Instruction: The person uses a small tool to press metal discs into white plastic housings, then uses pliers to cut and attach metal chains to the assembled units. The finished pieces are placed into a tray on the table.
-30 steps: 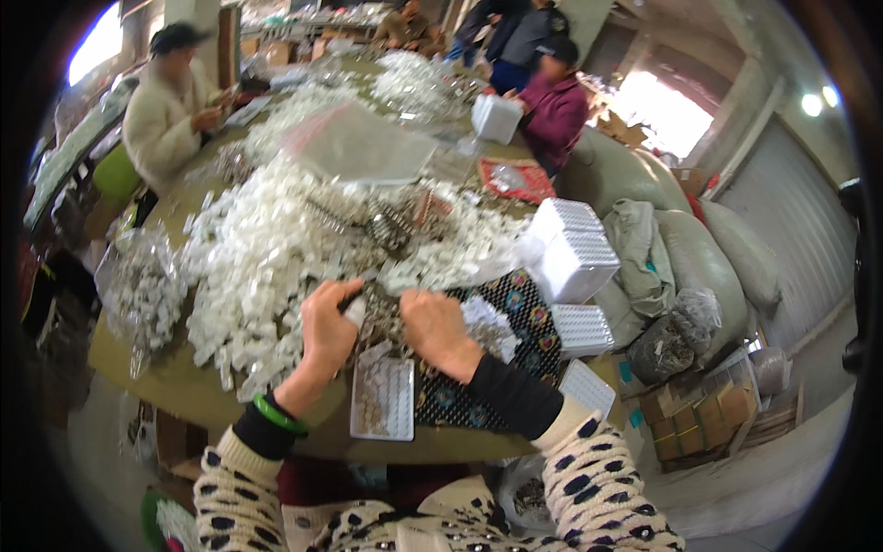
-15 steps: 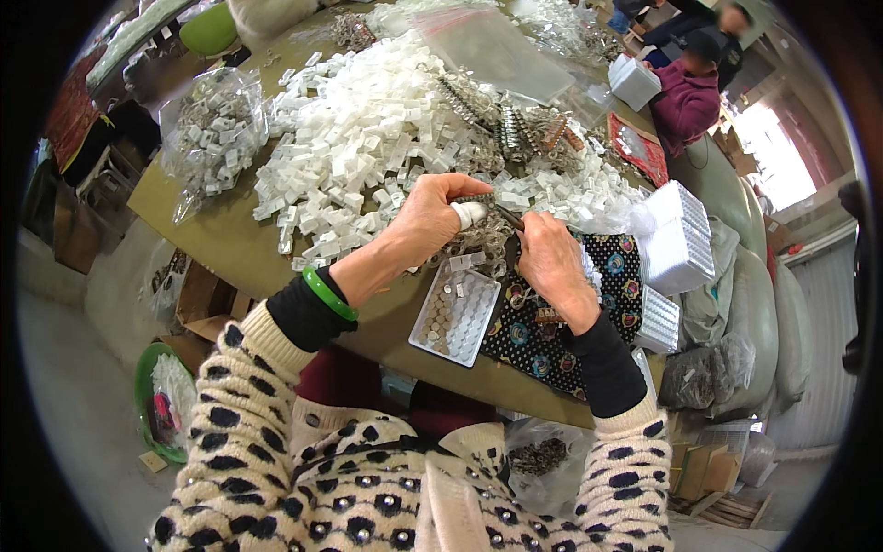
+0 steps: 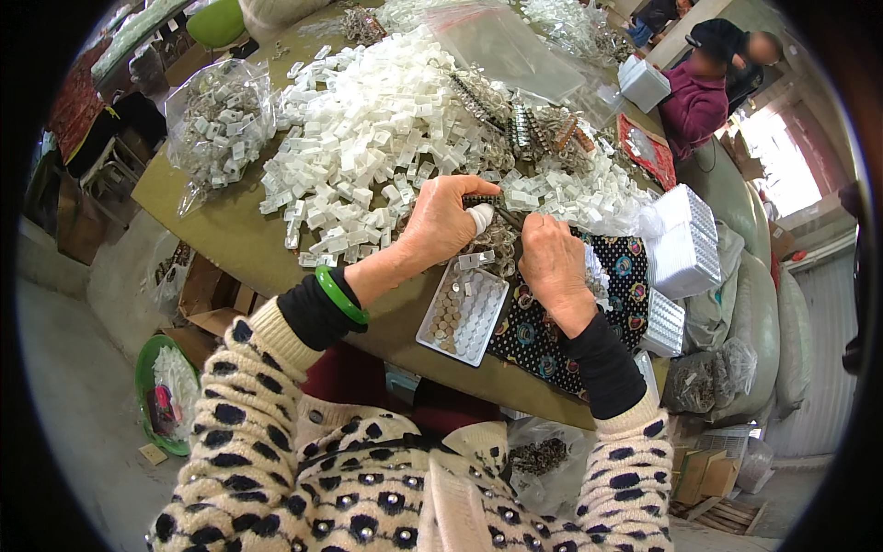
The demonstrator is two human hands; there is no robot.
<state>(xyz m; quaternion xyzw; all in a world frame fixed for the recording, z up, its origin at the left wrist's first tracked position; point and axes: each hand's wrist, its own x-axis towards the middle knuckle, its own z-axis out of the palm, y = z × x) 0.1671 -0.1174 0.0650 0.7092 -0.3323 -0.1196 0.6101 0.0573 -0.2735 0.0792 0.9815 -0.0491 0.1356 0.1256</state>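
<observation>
My left hand (image 3: 440,219) is closed, thumb and forefinger gripping a short dark ridged strip (image 3: 480,199). White wrapping covers its thumb. In my closed right hand (image 3: 552,265) is a slim dark pointed tool (image 3: 506,217), perhaps tweezers, its tip up against the strip by my left thumb. What the tip touches is too small to make out. Just below the hands lies a white dimpled tray (image 3: 474,322), with several small round discs on its left side. Loose metal pieces (image 3: 497,248) sit between the hands and the tray.
A big heap of small clear-white plastic pieces (image 3: 359,138) spreads beyond my hands, with dark metal strips (image 3: 522,133) on its right. At left stands a filled clear bag (image 3: 221,124). Stacked white trays (image 3: 676,248) and a patterned cloth (image 3: 524,345) lie right. Other people (image 3: 694,97) work far right.
The whole view has shifted slightly, moving the scene a little to the right. Both hands keep their grips, the tool still at the strip.
</observation>
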